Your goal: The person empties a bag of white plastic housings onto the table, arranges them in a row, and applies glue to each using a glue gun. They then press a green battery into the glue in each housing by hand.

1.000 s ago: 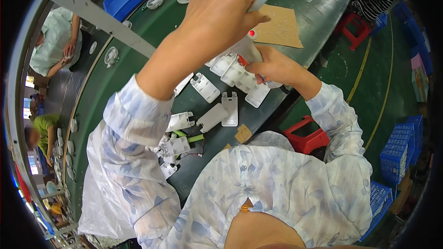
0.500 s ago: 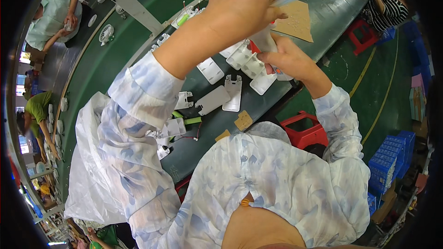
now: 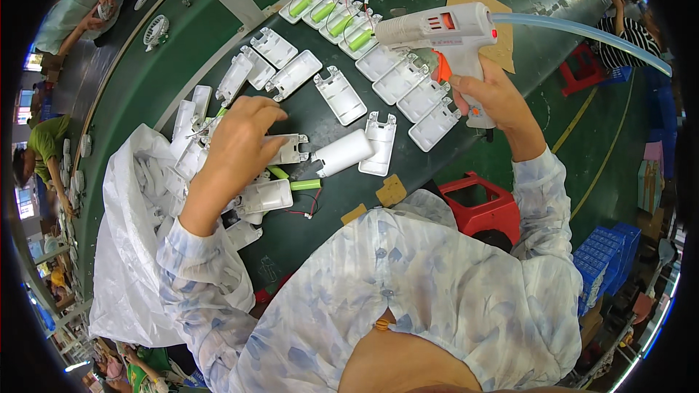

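Note:
My right hand (image 3: 499, 98) grips the handle of a white hot glue gun (image 3: 455, 29) with an orange trigger. A long translucent glue stick (image 3: 582, 30) curves out of its back end, and its nose points left over a row of white plastic shells (image 3: 398, 81). My left hand (image 3: 237, 149) is open above a cluster of similar shells, fingers apart, with nothing visible in it. Just right of it lie a shell (image 3: 291, 149) and a green battery cell (image 3: 306, 185) with thin wires. At the far end of the row, several shells hold green cells (image 3: 338, 25).
A white plastic bag (image 3: 124, 262) lies against the table's left side. Brown cardboard (image 3: 502, 47) rests behind the glue gun. A red stool (image 3: 484, 207) stands by the near table edge, with blue crates (image 3: 608, 258) farther right. Other people work at left and far right.
My left hand has left the glue gun's back end, where the glue stick is, and moved down left to the shells. My right hand still holds the gun, now level and fully seen.

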Demonstrator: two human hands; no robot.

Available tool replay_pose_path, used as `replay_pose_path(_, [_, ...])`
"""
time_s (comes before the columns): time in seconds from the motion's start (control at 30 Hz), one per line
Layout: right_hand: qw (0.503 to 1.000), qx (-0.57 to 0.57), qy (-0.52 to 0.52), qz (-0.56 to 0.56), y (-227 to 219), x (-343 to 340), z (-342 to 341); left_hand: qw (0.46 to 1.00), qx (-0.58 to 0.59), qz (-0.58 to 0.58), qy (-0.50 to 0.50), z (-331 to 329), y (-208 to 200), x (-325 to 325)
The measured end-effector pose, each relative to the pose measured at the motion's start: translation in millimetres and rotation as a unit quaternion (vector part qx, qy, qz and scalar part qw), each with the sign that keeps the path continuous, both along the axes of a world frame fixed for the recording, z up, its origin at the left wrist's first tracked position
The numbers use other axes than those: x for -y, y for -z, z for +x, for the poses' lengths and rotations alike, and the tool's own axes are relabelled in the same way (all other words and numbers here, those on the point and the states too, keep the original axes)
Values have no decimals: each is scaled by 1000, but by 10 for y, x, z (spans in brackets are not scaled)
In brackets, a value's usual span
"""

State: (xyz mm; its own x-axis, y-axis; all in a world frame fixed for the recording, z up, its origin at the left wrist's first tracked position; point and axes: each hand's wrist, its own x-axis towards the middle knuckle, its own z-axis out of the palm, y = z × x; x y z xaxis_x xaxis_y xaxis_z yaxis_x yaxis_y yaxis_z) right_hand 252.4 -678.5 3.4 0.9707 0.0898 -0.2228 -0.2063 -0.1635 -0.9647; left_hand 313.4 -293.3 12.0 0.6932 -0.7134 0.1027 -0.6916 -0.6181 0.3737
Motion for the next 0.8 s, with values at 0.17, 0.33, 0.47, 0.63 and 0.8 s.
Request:
replay_pose_path(0.17, [1000,-7,-3,-6,36,-5,32,999,13,33,13,-30,128,-34])
replay_pose_path(0.33, [1000,-11,-11,-26,22,13,35,997,-9,75,-34,-37,211,33])
replay_pose_path(0.47, [999,-34,-5,-31,41,53,29,994,13,105,-27,34,296,20])
replay_pose_path(0.63, [1000,0,6,16,71,-27,17,998,33,-24,-56,275,246,-91])
replay_pose_path(0.8, [997,19,1,81,149,16,40,975,62,-132,-167,630,140,-49])
